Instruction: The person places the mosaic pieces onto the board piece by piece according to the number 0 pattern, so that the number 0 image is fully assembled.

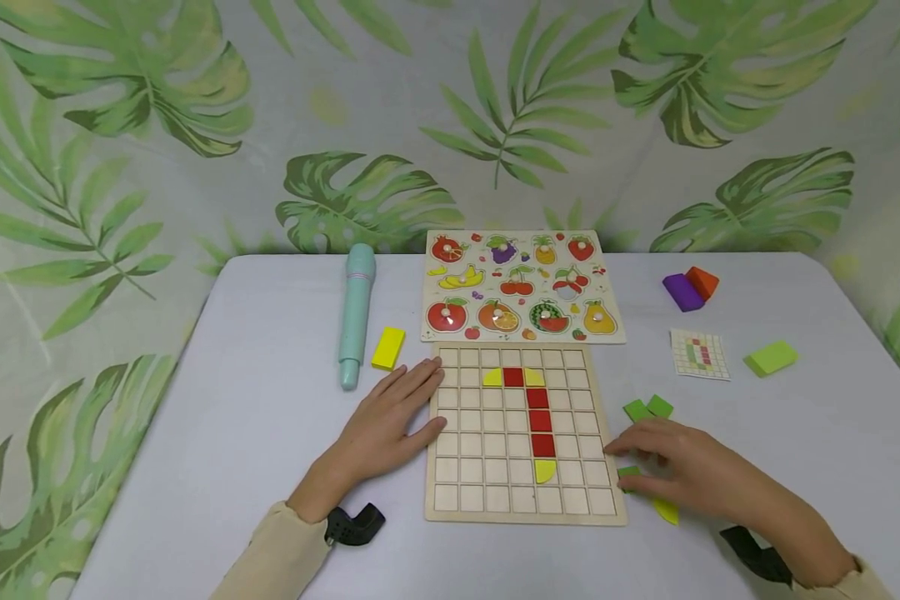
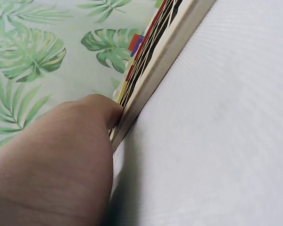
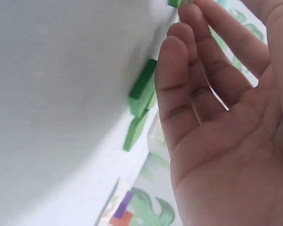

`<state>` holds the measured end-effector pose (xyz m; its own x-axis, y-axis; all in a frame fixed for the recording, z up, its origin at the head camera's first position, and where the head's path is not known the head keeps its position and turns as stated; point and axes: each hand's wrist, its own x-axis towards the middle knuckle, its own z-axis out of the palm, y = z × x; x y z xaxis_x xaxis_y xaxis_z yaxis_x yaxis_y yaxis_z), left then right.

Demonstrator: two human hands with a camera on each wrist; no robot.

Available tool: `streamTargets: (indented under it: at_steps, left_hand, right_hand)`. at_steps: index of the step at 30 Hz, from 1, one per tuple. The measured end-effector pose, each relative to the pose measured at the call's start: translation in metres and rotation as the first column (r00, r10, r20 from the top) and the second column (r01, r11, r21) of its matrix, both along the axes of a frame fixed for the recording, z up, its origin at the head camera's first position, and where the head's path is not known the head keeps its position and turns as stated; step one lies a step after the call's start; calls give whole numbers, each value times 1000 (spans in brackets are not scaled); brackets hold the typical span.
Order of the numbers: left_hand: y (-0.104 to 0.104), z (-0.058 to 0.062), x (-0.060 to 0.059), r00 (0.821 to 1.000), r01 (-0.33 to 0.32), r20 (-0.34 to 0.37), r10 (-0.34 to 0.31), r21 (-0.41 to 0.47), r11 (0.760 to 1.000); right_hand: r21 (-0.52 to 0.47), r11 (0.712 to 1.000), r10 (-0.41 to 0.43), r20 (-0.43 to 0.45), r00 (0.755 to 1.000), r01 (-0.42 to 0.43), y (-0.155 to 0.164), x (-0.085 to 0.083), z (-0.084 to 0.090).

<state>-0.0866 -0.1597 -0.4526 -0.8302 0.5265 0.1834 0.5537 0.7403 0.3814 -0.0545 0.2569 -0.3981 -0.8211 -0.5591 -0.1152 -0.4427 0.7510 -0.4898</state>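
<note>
A wooden grid board (image 1: 487, 500) lies in front of me. Red square tiles (image 1: 540, 421) and yellow curved tiles (image 1: 545, 472) sit in its cells as a hooked column. My left hand (image 1: 390, 421) rests with straight fingers against the board's left edge, its thumb also touching there. At the board's right edge, my right hand (image 1: 682, 462) reaches over loose tiles, fingers bent loosely and apart from the thumb. A green tile (image 1: 628, 473) shows between its thumb and fingers. Other green tiles (image 1: 636, 411) lie just beyond that hand, and a yellow curved tile (image 1: 667, 511) is partly under it.
Behind the grid stands a flat fruit puzzle board (image 1: 523, 287). A teal microphone-shaped toy (image 1: 356, 317) and a yellow block (image 1: 387, 347) are to the left. On the right lie a small pattern card (image 1: 700, 355), a light green block (image 1: 771, 358), a purple block (image 1: 682, 292) and an orange block (image 1: 702, 283).
</note>
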Motion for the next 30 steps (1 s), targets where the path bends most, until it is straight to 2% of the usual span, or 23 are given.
streamTargets:
  at_steps: [4,8,13,17,24,30]
  left_hand:
    - [0,1,0,1000,2,3,-2,-3,1000]
    - [1,1,0,1000,-1,10,1,-11,1000]
    - [1,2,0,1000,-3,18,3,-2,1000]
    - [2,2,1,1000,-8,19,8,1,1000]
    - [2,3,2,1000,-10,11,10,-4,1000]
    - [2,3,1,1000,-12,23,12,-6,1000]
  right_hand:
    - [-10,1000,-23,56,998,23,5,4,-4]
    - [-43,999,-29,75,997,32,9,6,-6]
    - [-70,998,10,27,1000,-8,11,9,-9]
    - [-53,998,29,-11,1000,-30,12,10,-9]
    - [22,1000,5,-34,999,-5,10,10,-6]
    - [-11,1000,10,-83,996,-11,1,8,-2]
